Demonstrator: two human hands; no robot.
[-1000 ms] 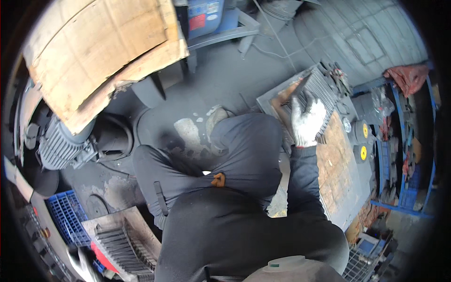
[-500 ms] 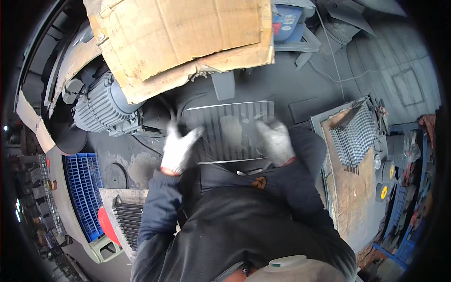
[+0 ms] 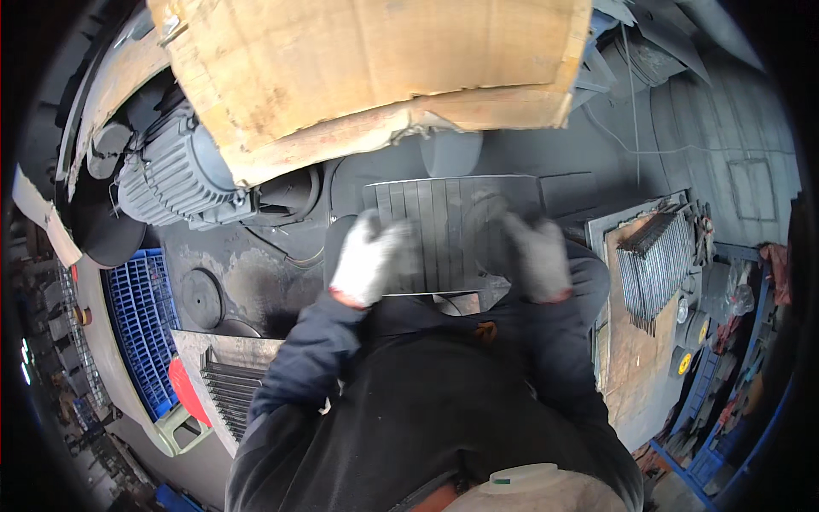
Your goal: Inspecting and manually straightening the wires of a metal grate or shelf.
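Observation:
In front of my lap is a flat rectangular panel (image 3: 439,235) with dark grey lengthwise strips and thin bright edges. My left hand (image 3: 365,263), in a white work glove, is over the panel's left side. Its thumb and fingers look apart, and I see nothing held in them. My right hand (image 3: 539,260), gloved the same way, is at the panel's right side. Motion smears its fingers, and a dark blur lies beside them over the panel. Whether either hand touches the panel, I cannot tell.
A cardboard-covered board (image 3: 367,68) overhangs the far side. Left of it sits a grey electric motor (image 3: 175,171). A stack of thin metal strips (image 3: 655,269) lies on a board at right. More dark strips (image 3: 230,388) lie at lower left, beside a blue plastic crate (image 3: 141,328).
The view has shifted, and the panel and both hands appear farther right in it. Both hands are in motion near the panel's sides; the left now overlaps the panel more.

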